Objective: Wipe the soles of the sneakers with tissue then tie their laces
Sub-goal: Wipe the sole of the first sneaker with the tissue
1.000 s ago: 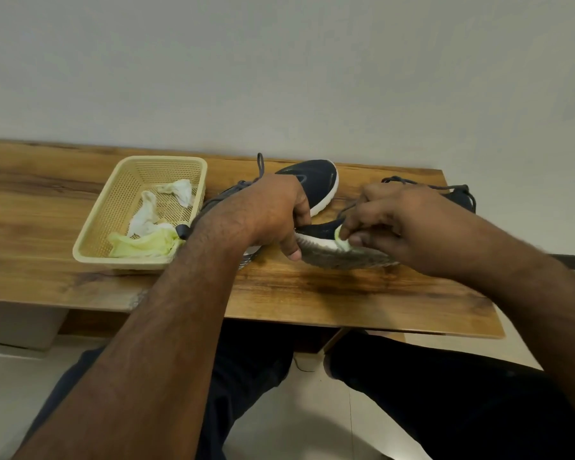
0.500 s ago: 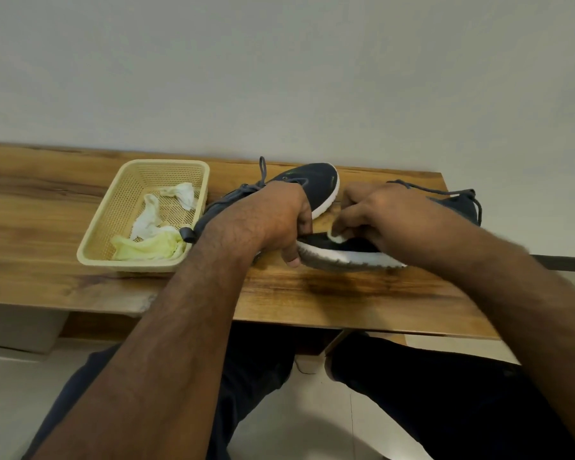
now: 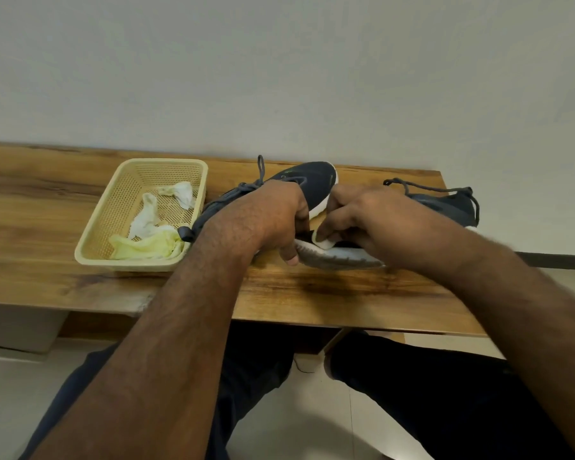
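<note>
Left hand (image 3: 276,220) is gripping the tilted sneaker (image 3: 339,257) on the table (image 3: 346,293); right hand (image 3: 362,220) is pinching a tissue (image 3: 322,239) against its sole edge. Wiping is underway; second sneaker (image 3: 312,180) behind, laces loose, tying not started

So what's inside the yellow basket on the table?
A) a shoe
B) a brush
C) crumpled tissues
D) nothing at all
C: the yellow basket holds crumpled tissues, some white and one yellowish, while both sneakers lie outside it on the wooden table.
</note>
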